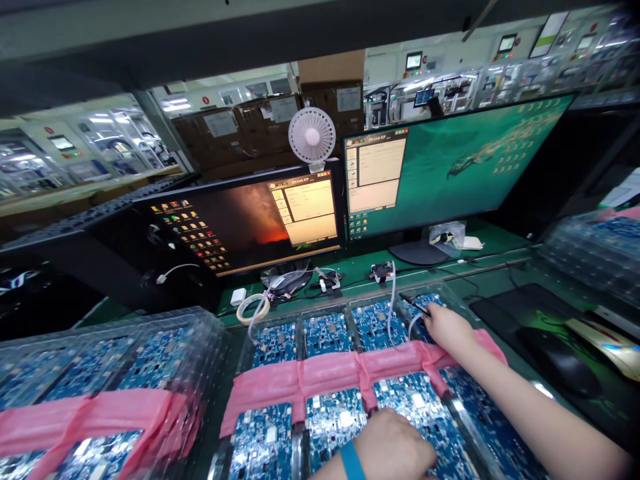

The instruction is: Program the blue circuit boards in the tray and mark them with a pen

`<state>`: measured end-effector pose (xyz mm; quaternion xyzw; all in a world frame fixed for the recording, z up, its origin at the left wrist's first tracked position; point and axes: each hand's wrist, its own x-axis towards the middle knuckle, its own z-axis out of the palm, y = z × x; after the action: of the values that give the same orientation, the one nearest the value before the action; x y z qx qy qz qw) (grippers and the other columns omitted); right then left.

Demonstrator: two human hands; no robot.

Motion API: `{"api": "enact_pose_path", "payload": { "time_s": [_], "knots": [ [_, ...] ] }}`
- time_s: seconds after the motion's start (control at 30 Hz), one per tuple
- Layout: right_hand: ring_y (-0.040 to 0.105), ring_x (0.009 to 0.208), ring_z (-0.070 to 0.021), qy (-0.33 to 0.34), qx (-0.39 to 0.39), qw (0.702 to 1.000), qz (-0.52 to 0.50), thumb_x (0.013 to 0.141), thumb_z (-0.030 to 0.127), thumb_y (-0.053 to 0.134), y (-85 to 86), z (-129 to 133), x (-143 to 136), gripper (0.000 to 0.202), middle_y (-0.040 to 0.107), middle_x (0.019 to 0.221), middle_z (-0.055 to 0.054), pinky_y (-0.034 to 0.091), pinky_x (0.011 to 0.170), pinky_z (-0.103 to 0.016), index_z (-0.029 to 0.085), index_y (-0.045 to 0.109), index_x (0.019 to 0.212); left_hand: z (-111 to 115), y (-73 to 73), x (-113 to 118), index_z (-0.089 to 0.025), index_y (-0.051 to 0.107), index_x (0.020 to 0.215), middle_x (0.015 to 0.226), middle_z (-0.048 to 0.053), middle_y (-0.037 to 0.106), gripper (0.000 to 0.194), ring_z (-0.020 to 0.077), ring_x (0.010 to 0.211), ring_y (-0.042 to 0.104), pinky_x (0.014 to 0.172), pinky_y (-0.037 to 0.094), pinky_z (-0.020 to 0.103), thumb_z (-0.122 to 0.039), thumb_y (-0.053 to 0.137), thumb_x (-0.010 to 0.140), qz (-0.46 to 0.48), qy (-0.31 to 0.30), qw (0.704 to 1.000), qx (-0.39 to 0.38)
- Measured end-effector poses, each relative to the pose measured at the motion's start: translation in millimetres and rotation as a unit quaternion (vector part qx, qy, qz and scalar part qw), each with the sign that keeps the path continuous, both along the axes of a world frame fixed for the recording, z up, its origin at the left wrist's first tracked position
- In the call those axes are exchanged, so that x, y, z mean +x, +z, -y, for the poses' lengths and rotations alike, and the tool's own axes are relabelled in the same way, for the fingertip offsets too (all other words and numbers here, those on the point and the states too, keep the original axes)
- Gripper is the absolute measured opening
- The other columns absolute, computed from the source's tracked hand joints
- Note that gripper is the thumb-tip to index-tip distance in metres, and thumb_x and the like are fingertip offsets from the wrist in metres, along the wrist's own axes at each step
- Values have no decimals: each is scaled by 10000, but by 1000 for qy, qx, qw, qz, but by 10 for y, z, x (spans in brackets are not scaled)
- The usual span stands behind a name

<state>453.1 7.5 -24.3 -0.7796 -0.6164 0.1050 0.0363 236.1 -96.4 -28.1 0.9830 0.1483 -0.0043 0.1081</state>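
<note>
My right hand [447, 328] reaches over the far right board of a clear plastic tray [233, 460]. Its fingers are closed on a thin black pointed tool [416, 305]; whether it is tweezers or a pen I cannot tell. A white cable [393, 293] comes down onto the blue circuit board [375, 320] just left of it. At the lower centre my left hand [395, 445], with a blue wrist strap [352, 461], is curled over the near row of boards. Its fingertips are hidden. Pink strips [325, 372] run between the two rows.
Another tray of boards [95, 360] stands at left. Behind are two monitors [450, 173], a small fan [313, 135], a tape roll [253, 309] and small cabled connectors [381, 272]. A black mouse [557, 360] lies on a mat at right. A shelf beam [200, 47] crosses overhead.
</note>
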Motion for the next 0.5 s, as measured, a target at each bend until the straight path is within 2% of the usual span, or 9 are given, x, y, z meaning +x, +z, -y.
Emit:
{"api": "enact_pose_path", "payload": {
  "time_s": [0.1, 0.27, 0.4, 0.5],
  "knots": [
    [589, 719, -243, -11, 1, 1000, -5, 796, 276, 386, -19, -14, 12, 170, 610, 765, -105, 356, 569, -288, 152, 496, 828, -1, 13, 0, -195, 540, 706, 577, -28, 576, 372, 129, 577, 551, 528, 350, 247, -537, 406, 761, -4, 10, 1000, -5],
    [585, 707, -228, -27, 17, 999, -34, 807, 278, 375, 29, -36, 47, 190, 608, 761, -116, 335, 548, -270, 132, 484, 860, -1, 23, -8, -196, 530, 710, 579, -28, 581, 359, 144, 583, 564, 539, 374, 257, -542, 439, 734, -8, 20, 1000, -2],
    [571, 663, -223, -25, 30, 997, -59, 791, 297, 383, 218, 73, 47, 188, 601, 717, -102, 315, 519, -264, 148, 497, 786, 16, 161, -10, -194, 542, 707, 576, -18, 580, 333, 151, 593, 573, 535, 383, 263, -519, 471, 721, -6, 27, 1000, -3],
    [551, 626, -195, -9, 34, 996, -83, 781, 327, 382, 386, 311, -8, 204, 588, 678, -62, 311, 504, -250, 167, 500, 736, 30, 319, -9, -191, 546, 703, 580, -9, 578, 267, 159, 603, 571, 554, 391, 272, -451, 491, 726, -7, 37, 999, -15]
  ]
}}
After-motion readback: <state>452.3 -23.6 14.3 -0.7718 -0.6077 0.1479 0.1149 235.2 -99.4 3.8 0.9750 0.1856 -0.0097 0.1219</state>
